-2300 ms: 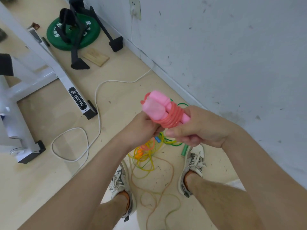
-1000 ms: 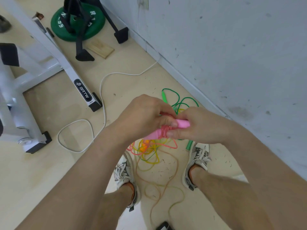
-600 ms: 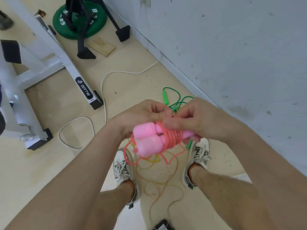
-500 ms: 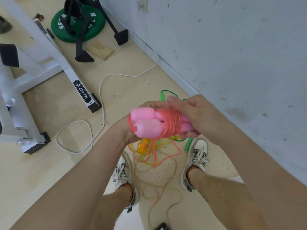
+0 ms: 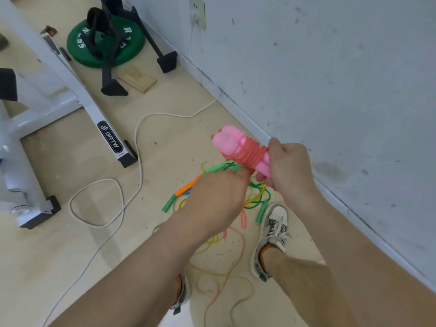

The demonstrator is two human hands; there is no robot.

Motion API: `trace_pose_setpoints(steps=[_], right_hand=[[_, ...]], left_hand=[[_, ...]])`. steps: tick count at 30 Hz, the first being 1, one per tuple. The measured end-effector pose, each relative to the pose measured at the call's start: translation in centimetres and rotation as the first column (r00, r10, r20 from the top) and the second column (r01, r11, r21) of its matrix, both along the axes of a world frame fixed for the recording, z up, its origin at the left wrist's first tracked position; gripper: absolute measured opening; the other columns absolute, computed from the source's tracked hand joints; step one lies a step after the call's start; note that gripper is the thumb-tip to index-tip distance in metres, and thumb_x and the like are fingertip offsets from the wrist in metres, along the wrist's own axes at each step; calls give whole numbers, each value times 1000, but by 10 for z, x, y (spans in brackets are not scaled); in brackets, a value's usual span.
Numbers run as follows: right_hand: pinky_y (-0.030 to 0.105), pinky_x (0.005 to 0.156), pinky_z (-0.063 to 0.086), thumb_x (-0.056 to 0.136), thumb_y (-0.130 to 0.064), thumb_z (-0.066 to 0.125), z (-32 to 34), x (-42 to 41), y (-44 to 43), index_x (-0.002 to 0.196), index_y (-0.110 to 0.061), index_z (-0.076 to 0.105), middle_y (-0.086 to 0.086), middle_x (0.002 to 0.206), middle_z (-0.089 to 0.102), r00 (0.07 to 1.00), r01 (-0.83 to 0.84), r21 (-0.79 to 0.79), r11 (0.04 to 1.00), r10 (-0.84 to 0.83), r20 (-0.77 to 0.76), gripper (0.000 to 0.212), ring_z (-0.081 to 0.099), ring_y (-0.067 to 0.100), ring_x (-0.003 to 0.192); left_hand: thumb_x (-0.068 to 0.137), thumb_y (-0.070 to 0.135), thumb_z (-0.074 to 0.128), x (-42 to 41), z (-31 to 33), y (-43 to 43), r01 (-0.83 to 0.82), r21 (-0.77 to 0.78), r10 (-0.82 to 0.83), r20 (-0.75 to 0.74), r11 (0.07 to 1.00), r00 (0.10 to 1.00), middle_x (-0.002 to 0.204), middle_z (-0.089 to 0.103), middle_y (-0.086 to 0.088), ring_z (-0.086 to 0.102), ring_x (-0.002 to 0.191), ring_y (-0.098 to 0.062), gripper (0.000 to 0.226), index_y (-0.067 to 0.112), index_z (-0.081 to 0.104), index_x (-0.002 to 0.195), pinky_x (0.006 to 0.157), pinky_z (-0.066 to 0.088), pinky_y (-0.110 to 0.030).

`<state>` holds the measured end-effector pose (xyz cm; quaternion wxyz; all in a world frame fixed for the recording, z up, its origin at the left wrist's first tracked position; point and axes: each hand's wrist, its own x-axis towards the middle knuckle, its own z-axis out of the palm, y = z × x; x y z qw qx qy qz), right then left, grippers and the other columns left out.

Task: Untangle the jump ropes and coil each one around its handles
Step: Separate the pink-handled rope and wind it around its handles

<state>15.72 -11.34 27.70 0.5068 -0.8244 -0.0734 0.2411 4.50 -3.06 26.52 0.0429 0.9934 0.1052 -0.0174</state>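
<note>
Grip of right hand clenches pink handles; left hand pinches the pink rope.

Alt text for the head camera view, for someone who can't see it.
The right hand grips pink jump-rope handles wound with pink rope; the left hand holds its loose end. More ropes lie tangled on the floor below.

Right hand grips the pink handles; left hand holds their coiled pink rope.
</note>
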Motion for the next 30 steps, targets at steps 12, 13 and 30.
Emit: trace_pose_setpoints(steps=[12, 13, 30], right_hand=[[32, 61, 18, 103, -22, 30, -12, -13, 1, 77, -12, 39, 10, 74, 50, 825, -273, -466, 841, 454, 336, 30, 38, 27, 70], [33, 61, 22, 103, -22, 31, -11, -15, 1, 73, -13, 38, 8, 71, 48, 811, -330, -450, 830, 493, 315, 32, 41, 28, 70], [18, 33, 30, 104, -34, 39, 23, -15, -1, 59, -10, 42, -10, 36, 36, 885, -466, 130, 875, 461, 72, 51, 35, 6, 30]], left_hand=[[49, 7, 86, -5, 12, 3, 224, -77, -204, 208, 971, 957, 51, 54, -3, 55, 43, -24, 27, 14, 61, 57, 40, 41, -26], [54, 14, 84, -6, 12, 11, 216, -146, -175, 249, 966, 953, 53, 55, -2, 57, 47, -25, 20, 16, 65, 61, 44, 43, -27], [77, 22, 73, -3, 14, 41, -120, -978, 306, -168, -170, 937, 71, 69, -6, 61, 61, -15, 7, 17, 71, 81, 60, 51, -24]])
